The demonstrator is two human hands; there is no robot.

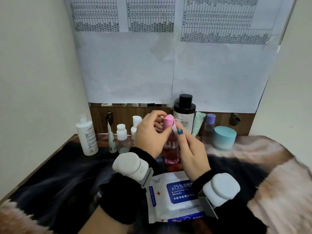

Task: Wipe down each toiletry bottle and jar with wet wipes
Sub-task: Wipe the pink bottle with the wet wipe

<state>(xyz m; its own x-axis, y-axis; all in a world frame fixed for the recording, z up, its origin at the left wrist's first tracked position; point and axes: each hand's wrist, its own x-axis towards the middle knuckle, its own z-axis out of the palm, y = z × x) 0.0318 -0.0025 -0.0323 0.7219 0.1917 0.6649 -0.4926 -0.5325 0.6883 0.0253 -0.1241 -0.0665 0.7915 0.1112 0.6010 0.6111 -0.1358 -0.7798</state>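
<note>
A clear pink bottle with a pink cap stands upright at the table's middle. My left hand is wrapped around its neck and upper body. My right hand pinches a thin white wet wipe against the right side of the pink cap. The bottle's base rests on the table cover. A white and blue pack of wet wipes lies flat in front of the bottle, between my wrists.
Along the back stand a tall white bottle, a white tube, two small white-capped bottles, a black-capped bottle, a green tube, a purple-capped bottle and a teal jar. Paper sheets cover the mirror behind.
</note>
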